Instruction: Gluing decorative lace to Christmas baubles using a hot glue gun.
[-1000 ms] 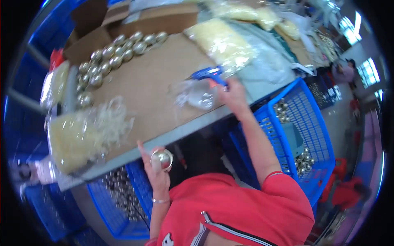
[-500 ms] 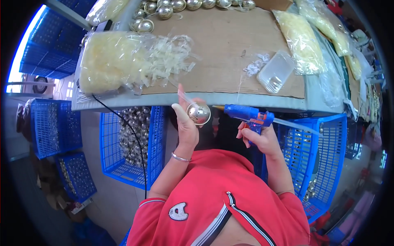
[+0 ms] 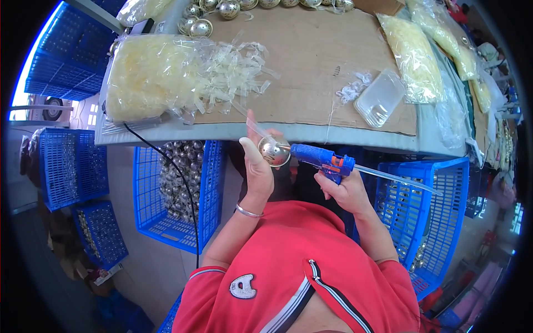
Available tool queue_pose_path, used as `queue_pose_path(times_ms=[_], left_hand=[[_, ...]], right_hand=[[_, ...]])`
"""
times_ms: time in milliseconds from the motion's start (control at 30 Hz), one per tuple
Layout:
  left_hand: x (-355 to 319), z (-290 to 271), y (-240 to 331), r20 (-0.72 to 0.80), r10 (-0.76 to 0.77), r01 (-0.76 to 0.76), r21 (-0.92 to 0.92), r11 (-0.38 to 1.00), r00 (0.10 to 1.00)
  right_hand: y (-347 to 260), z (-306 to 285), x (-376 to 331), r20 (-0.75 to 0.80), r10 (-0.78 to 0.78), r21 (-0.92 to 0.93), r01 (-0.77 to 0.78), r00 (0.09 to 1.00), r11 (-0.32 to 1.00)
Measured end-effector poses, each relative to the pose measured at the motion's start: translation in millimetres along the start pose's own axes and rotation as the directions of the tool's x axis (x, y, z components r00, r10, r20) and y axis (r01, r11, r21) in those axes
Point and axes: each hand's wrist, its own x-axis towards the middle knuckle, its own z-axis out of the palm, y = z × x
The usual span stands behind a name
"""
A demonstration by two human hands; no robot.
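My left hand (image 3: 259,173) is closed on a shiny gold bauble (image 3: 273,153) just in front of the table edge. A thin translucent strip (image 3: 256,129) runs along its fingers to the bauble. With my right hand (image 3: 350,192) I grip a blue glue gun (image 3: 315,156), and a long clear glue stick (image 3: 397,178) juts out of its back end. The nozzle points left and meets the bauble's right side; whether it touches the surface is hard to make out. Beyond my left hand, a heap of cut translucent strips (image 3: 236,75) spills from a plastic bag (image 3: 152,75).
Finished-looking gold baubles (image 3: 229,9) line the table's far edge. A clear plastic tub (image 3: 380,99) lies on the cardboard (image 3: 311,61) beside small white pieces (image 3: 355,87). Blue crates (image 3: 208,194) flank me, one full of baubles. A black cable (image 3: 186,188) hangs on the left.
The glue gun has moved left, bringing its nozzle from a gap away up to the bauble. My left hand has shifted slightly right with the bauble.
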Motion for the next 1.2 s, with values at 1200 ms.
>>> queue_pose_path(times_ms=[1200], left_hand=[[-21.5, -39.2, 4.5, -0.12, -0.07, 0.05, -0.165, 0.985, 0.99]], right_hand=[[2.3, -117.0, 98.0, -0.464, -0.718, -0.847, -0.022, 0.518, 0.532]])
